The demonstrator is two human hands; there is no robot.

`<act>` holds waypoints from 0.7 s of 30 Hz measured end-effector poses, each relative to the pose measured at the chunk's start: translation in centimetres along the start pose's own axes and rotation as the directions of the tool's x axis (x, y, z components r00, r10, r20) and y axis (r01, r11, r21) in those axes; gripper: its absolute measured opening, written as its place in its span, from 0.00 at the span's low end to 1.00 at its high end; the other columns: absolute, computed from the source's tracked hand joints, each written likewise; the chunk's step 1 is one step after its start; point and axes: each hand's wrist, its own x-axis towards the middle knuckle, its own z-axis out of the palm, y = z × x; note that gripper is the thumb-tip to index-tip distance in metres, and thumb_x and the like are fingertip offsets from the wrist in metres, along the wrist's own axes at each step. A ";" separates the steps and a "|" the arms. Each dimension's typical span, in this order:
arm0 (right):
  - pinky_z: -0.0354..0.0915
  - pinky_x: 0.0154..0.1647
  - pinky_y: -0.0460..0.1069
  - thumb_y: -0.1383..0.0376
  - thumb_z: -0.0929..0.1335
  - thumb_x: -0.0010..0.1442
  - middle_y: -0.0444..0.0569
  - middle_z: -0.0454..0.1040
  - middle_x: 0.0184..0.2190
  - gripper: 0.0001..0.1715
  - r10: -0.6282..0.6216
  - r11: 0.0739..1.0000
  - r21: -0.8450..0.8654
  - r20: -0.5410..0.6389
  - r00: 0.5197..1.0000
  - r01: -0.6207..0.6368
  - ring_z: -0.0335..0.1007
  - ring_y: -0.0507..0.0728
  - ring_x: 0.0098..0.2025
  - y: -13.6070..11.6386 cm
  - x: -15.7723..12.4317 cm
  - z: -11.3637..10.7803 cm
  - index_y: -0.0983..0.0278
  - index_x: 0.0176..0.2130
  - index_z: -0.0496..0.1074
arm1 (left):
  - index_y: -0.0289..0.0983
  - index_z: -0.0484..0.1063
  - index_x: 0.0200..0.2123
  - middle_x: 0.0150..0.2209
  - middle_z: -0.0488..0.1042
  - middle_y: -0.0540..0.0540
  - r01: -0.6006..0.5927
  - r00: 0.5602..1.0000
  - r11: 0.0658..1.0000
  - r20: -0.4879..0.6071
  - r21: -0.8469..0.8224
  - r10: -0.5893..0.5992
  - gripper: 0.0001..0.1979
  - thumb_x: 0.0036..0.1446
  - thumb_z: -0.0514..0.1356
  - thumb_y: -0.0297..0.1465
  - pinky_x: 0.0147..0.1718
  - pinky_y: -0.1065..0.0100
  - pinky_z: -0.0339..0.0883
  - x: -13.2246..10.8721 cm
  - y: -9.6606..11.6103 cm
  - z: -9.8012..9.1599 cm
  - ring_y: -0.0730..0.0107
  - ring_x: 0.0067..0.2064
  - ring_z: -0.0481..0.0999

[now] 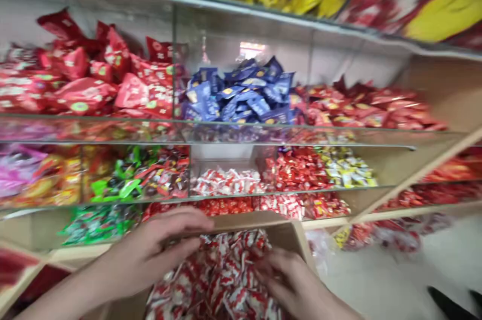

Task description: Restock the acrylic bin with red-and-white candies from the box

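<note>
A cardboard box (pixel 246 220) full of red-and-white wrapped candies (pixel 226 272) is in front of me at the lower middle. My left hand (pixel 161 247) is at the box's far left rim, its fingers along the edge and its thumb on the inner side. Inside the box, on the right, my right hand (pixel 288 277) has its curled fingers in among the candies. Its fingertips are blurred and partly hidden by wrappers.
Glass shelves (pixel 226 132) hold sorted sweets: large red packets (pixel 86 79), blue packets (pixel 244 92), red-and-white candies (pixel 228 182) and green-wrapped sweets (pixel 98 222). A wooden divider (pixel 414 179) slants at right. Bagged sweets (pixel 395 234) are low beside the pale floor (pixel 384 280).
</note>
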 end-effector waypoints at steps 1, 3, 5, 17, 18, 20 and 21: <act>0.62 0.40 0.49 0.64 0.61 0.57 0.46 0.72 0.33 0.10 -0.147 0.984 -0.107 -0.053 0.988 0.141 0.66 0.54 0.38 -0.9 2.3 -1.1 0.58 0.35 0.70 | 0.49 0.66 0.47 0.50 0.68 0.54 -0.068 0.993 0.998 0.096 0.013 0.067 0.17 0.54 0.52 0.39 0.50 0.66 0.59 3.0 0.0 0.6 0.65 0.51 0.64; 0.59 0.45 0.50 0.67 0.58 0.59 0.49 0.70 0.38 0.13 -0.348 0.897 -0.348 -0.170 0.922 0.274 0.63 0.55 0.42 -2.3 7.1 -3.1 0.62 0.39 0.69 | 0.45 0.61 0.53 0.57 0.59 0.52 -0.149 0.977 0.984 0.166 0.096 0.132 0.21 0.56 0.48 0.39 0.56 0.63 0.49 8.5 -0.1 2.2 0.63 0.57 0.57; 0.54 0.49 0.53 0.66 0.58 0.58 0.53 0.67 0.46 0.15 -0.361 0.829 -0.529 -0.258 0.896 0.182 0.59 0.57 0.48 -2.7 11.3 -4.6 0.65 0.43 0.67 | 0.40 0.56 0.56 0.59 0.54 0.47 -0.124 0.988 0.972 0.117 0.201 0.102 0.25 0.55 0.47 0.41 0.57 0.61 0.45 12.6 -0.6 4.0 0.61 0.59 0.52; 0.56 0.43 0.49 0.62 0.62 0.55 0.51 0.75 0.35 0.12 -0.201 0.853 -0.521 -0.277 0.939 0.029 0.67 0.57 0.40 -0.1 16.5 -3.9 0.63 0.34 0.72 | 0.44 0.63 0.51 0.57 0.58 0.43 0.191 0.950 0.938 0.186 0.288 -0.250 0.28 0.52 0.44 0.51 0.52 0.54 0.50 14.7 -3.8 7.1 0.53 0.58 0.55; 0.56 0.43 0.49 0.63 0.62 0.55 0.51 0.75 0.34 0.11 -0.203 0.859 -0.511 -0.280 0.938 0.034 0.67 0.57 0.40 -0.1 16.5 -3.9 0.62 0.33 0.72 | 0.44 0.64 0.51 0.58 0.57 0.43 0.197 0.950 0.938 0.182 0.287 -0.255 0.28 0.51 0.45 0.51 0.52 0.54 0.50 14.7 -3.9 7.1 0.53 0.58 0.54; 0.56 0.42 0.48 0.65 0.62 0.55 0.50 0.75 0.32 0.10 -0.206 0.873 -0.486 -0.287 0.936 0.043 0.67 0.56 0.39 -0.1 16.6 -3.9 0.63 0.32 0.72 | 0.44 0.64 0.50 0.58 0.57 0.43 0.211 0.949 0.936 0.172 0.283 -0.266 0.28 0.51 0.45 0.51 0.52 0.53 0.50 14.7 -4.0 7.1 0.53 0.59 0.53; 0.56 0.41 0.48 0.65 0.62 0.55 0.50 0.75 0.31 0.10 -0.207 0.881 -0.471 -0.290 0.934 0.049 0.68 0.56 0.38 0.0 16.6 -3.9 0.63 0.31 0.71 | 0.44 0.64 0.50 0.58 0.57 0.43 0.218 0.948 0.935 0.166 0.280 -0.270 0.28 0.51 0.44 0.51 0.52 0.53 0.50 14.6 -4.1 7.2 0.53 0.59 0.53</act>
